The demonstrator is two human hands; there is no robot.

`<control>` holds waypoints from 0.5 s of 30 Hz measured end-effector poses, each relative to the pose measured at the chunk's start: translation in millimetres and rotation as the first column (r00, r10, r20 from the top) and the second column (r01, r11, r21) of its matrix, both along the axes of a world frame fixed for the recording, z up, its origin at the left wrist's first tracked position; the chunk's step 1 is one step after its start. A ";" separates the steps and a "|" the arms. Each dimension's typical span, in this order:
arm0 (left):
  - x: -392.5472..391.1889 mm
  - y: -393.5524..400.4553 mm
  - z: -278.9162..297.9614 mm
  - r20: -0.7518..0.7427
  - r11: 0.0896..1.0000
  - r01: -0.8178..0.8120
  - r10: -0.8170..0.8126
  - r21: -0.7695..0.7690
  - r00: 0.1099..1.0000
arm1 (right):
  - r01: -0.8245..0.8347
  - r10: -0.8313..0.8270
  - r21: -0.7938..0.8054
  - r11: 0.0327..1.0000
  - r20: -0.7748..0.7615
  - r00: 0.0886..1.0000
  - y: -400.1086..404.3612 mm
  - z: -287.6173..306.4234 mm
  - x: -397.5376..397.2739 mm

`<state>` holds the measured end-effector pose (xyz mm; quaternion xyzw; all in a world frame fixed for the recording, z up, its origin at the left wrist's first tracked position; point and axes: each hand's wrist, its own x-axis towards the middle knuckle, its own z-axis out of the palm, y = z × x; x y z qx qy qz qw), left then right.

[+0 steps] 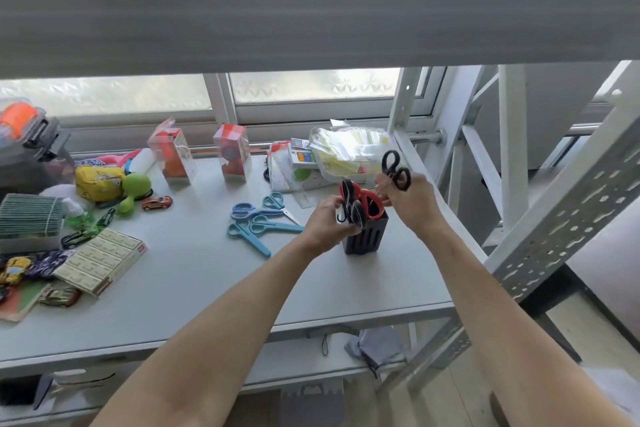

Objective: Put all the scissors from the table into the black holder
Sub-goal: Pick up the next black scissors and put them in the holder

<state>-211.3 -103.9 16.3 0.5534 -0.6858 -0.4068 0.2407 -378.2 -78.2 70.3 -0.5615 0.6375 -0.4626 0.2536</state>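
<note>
The black slotted holder (365, 236) stands on the grey table near its right edge, with red-handled scissors (372, 204) upright inside it. My left hand (327, 218) grips black-and-red-handled scissors (353, 208) at the holder's left rim. My right hand (412, 201) holds black-handled scissors (396, 170) above the holder, handles up. Several blue scissors (258, 224) lie flat on the table left of the holder.
Two clear toy boxes (235, 156), a white tray of plastic bags (349, 152), plush toys (100, 182), toy cars and a pale box (102, 262) crowd the table's back and left. A shelf beam runs overhead; a perforated metal post (554, 229) stands at the right.
</note>
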 end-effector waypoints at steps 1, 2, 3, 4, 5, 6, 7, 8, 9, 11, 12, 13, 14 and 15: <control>-0.7 -0.2 0.2 -0.008 1.000 0.000 0.000 0.000 1.000 | -0.015 0.016 0.030 0.999 -0.018 1.000 -0.6 -0.9 1.5; -0.9 -0.1 0.6 -0.019 1.000 -0.002 0.002 0.001 1.000 | -0.026 0.028 0.058 0.998 -0.045 0.999 -0.7 -1.3 3.2; -1.1 -0.3 0.7 -0.029 1.000 -0.003 0.003 0.000 1.000 | -0.038 0.044 0.084 0.996 -0.073 0.996 -0.3 -1.6 5.2; -0.9 -0.5 0.8 -0.037 1.000 -0.003 0.003 0.000 0.999 | -0.048 0.059 0.111 0.993 -0.095 0.994 -0.6 -3.0 6.3; -0.9 -0.5 0.7 -0.048 1.000 -0.002 0.002 0.004 0.999 | -0.055 0.070 0.136 0.989 -0.106 0.992 -1.4 -5.2 6.4; -0.8 -0.4 0.6 -0.057 1.000 -0.001 0.001 0.007 0.998 | -0.060 0.078 0.154 0.986 -0.114 0.990 -1.4 -6.2 6.1; -0.7 -0.5 0.5 -0.061 1.000 0.001 -0.001 0.006 0.998 | -0.067 0.088 0.166 0.984 -0.124 0.988 -1.4 -6.7 5.8; -0.7 -0.5 0.2 -0.065 1.000 0.002 -0.002 0.005 0.998 | -0.075 0.098 0.163 0.984 -0.137 0.986 -1.3 -7.0 5.2; -1.0 -0.3 -0.1 -0.069 1.000 0.003 -0.002 0.006 0.998 | -0.082 0.105 0.152 0.985 -0.148 0.983 -0.6 -6.5 4.8; -1.8 -0.3 -0.1 -0.075 1.000 0.001 0.000 0.006 0.997 | -0.087 0.106 0.125 0.988 -0.157 0.982 1.6 -5.1 4.5; -1.9 -0.2 -0.3 -0.075 1.000 0.000 0.001 0.004 0.997 | -0.081 0.099 0.114 0.990 -0.166 0.981 3.1 -4.6 5.2; -2.2 -0.3 -0.6 -0.074 1.000 -0.002 0.003 0.004 0.997 | -0.073 0.090 0.101 0.992 -0.175 0.981 4.3 -4.7 6.0; -2.3 -0.2 -1.1 -0.073 1.000 -0.004 0.005 0.003 0.997 | -0.064 0.080 0.089 0.994 -0.188 0.979 5.6 -5.4 6.9; -2.6 -0.3 -1.5 -0.073 1.000 -0.006 0.006 0.004 0.997 | -0.053 0.068 0.078 0.996 -0.206 0.976 6.6 -6.8 7.6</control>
